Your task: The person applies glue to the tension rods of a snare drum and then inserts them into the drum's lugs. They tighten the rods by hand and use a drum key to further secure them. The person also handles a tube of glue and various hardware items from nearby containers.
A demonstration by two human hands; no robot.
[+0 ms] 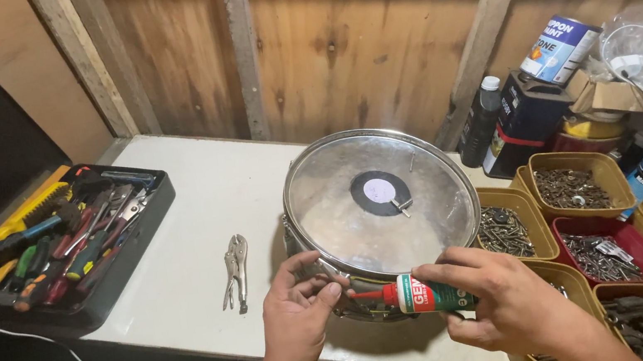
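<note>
Two hands: both work at the near rim of a round metal drum.
Right hand (514, 296): closed around a small glue bottle (421, 294), green and white with a red nozzle, held on its side with the tip pointing left.
Left hand (298, 309): fingers pinched together at the drum's near edge, right at the nozzle tip; what they pinch is too small to tell.
Drum (378, 198): shiny metal, tilted up toward the viewer, with a dark round patch at the centre of its clear head; it sits on the white bench (202, 222).
Locking pliers (235, 271): silver, lying on the bench just left of the left hand.
Tool tray (62, 242): black, at the bench's left end, full of screwdrivers and pliers with coloured handles.
Hardware tubs (570, 187): yellow and red, to the right of the drum, holding screws and nails.
Paint can (559, 48): tilted atop clutter at the back right, against the wooden wall.
</note>
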